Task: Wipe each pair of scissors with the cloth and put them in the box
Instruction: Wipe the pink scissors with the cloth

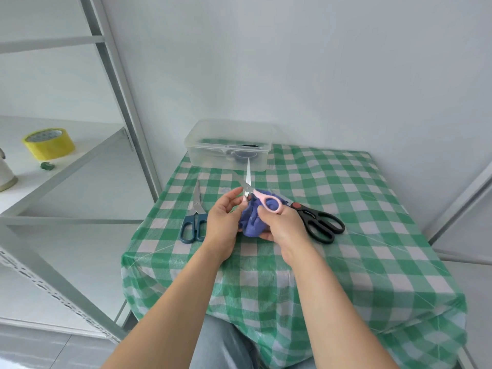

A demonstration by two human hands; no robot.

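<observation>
**Pink scissors (259,194) in hand above table (359,195)**

The right hand (282,225) is gripping the scissors' handle and the bunched cloth (251,222). The left hand (221,222) is pinching the open blades near the pivot. The box (229,147) is sitting behind them, at the table's far edge.

No lettering, label or number is legible anywhere.

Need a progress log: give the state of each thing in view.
pink scissors: blades open, pinched by left hand, handle gripped by right hand
blue cloth: crumpled, in right hand
dark blue scissors: closed, lying on tablecloth
black scissors: closed, lying on tablecloth
clear box: open, dark item inside
</observation>
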